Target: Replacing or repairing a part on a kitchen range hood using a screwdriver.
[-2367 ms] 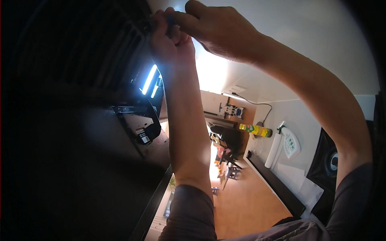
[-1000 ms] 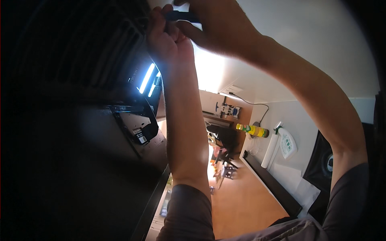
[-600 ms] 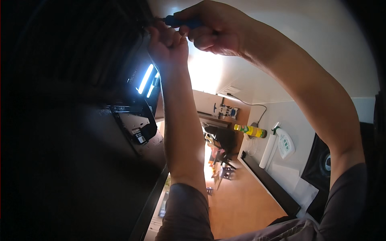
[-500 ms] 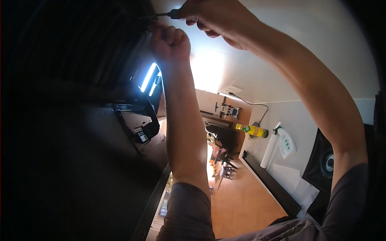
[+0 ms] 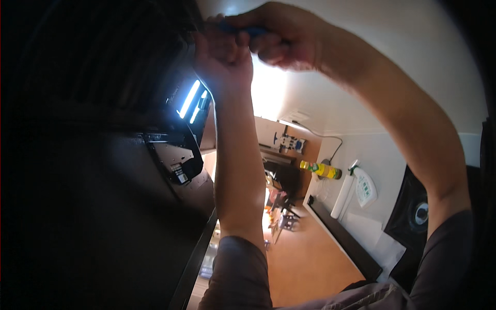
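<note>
A: Your right grip (image 5: pixel 287 40) is closing fully around a blue tool (image 5: pixel 252 31), the fingers wrapping its handle.

B: And that tool is pointing leftward, toward the dark unit (image 5: pixel 113 206) filling your left side. Its tip is blurring into the shadow, so nobody is telling whether it is touching anything.

A: Your left grip (image 5: pixel 225 58) is sitting just beside the tool, on the near side of it, with the fingers curling inward.

B: Is it holding something? The blur and the dark are hiding that, so we are not telling.

A: Both of your forearms are reaching up, the left one running nearly straight and the right one bending in from the right.

B: Below your left grip, a light strip (image 5: pixel 189 99) is glowing white on the dark unit.

A: On your right, the pale table (image 5: pixel 390 160) is carrying a yellow bottle (image 5: pixel 321 169), a white spray bottle (image 5: pixel 366 188) and a white roll (image 5: pixel 343 197). The roll is lying just beside the spray bottle.

B: Some paper (image 5: pixel 388 253) is lying nearer to you, and the brown floor (image 5: pixel 310 268) is showing between your arms.
</note>
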Available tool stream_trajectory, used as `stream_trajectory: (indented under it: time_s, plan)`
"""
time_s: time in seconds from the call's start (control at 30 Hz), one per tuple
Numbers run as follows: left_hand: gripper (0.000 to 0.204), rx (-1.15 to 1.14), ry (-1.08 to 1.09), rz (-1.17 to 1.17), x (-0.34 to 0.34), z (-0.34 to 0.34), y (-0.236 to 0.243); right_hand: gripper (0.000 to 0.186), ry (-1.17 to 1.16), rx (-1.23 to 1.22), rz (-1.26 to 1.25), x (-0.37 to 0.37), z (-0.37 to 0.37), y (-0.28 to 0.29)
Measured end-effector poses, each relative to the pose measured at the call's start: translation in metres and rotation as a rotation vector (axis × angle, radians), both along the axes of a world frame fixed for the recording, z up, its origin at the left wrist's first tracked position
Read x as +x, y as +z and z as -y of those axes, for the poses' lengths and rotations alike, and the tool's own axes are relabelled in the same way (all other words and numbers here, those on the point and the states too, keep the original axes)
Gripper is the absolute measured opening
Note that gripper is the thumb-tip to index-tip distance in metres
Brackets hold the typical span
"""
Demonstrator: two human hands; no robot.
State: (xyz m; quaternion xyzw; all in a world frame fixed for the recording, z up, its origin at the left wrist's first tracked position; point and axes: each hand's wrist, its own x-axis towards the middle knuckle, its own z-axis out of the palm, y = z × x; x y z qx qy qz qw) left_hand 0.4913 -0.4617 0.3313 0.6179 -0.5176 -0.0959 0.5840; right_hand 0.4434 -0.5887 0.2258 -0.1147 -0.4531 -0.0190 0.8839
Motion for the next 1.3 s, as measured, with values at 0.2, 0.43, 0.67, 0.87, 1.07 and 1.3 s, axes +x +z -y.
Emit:
stream_trajectory:
  time_s: [0.2, 0.43, 0.67, 0.87, 1.07, 1.3]
  plan:
    - [0.022, 0.068, -0.072, 0.084, -0.012, 0.01, 0.01, 0.017, -0.475, -0.117, -0.117, -0.036, -0.005, 0.003]
    - [0.016, 0.081, -0.076, 0.142, -0.008, 0.019, 0.004, 0.021, -1.637, -0.066, -0.056, -0.006, -0.018, -0.001]
    - [0.02, -0.02, -0.019, 0.084, -0.023, 0.023, 0.001, 0.021, -0.567, -0.102, 0.032, -0.025, 0.012, -0.007]
    - [0.02, 0.013, 0.087, 0.075, -0.012, 0.014, 0.016, 0.018, -0.376, -0.21, -0.008, -0.028, 0.009, -0.007]
    - [0.018, -0.012, 0.016, 0.032, -0.033, 0.025, -0.008, 0.027, -1.005, -0.472, -0.213, -0.019, 0.0, -0.007]
    - [0.019, 0.048, 0.066, 0.084, -0.01, 0.008, 0.025, 0.017, -1.996, 0.067, -0.097, -0.02, -0.02, -0.014]
